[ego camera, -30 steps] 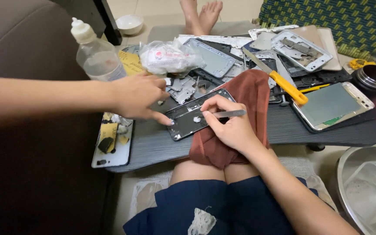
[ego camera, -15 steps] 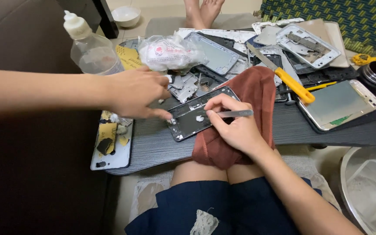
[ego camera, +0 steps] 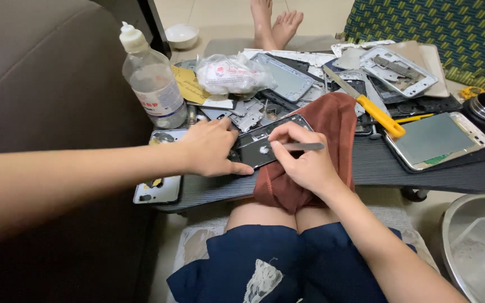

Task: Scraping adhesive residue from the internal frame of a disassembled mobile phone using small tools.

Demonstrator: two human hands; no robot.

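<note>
A black phone back frame [ego camera: 259,147] lies on a dark low table [ego camera: 377,168], partly on a rust-red cloth [ego camera: 332,123]. My left hand [ego camera: 211,148] presses down on the frame's left end with its fingers spread over it. My right hand [ego camera: 304,160] rests on the cloth and grips grey metal tweezers [ego camera: 298,147]. The tweezer tip touches a small white blob on the frame.
A clear plastic bottle [ego camera: 151,84], a crumpled plastic bag [ego camera: 231,74], several phone frames and screens [ego camera: 399,70], a yellow-handled knife [ego camera: 374,112] and a phone with a grey screen [ego camera: 436,140] crowd the table. A metal basin [ego camera: 478,247] stands at the right. Another person's bare feet [ego camera: 273,22] are beyond.
The camera view has shifted slightly. Both hands stay on the black frame, and the tweezer tip stays at the white blob.
</note>
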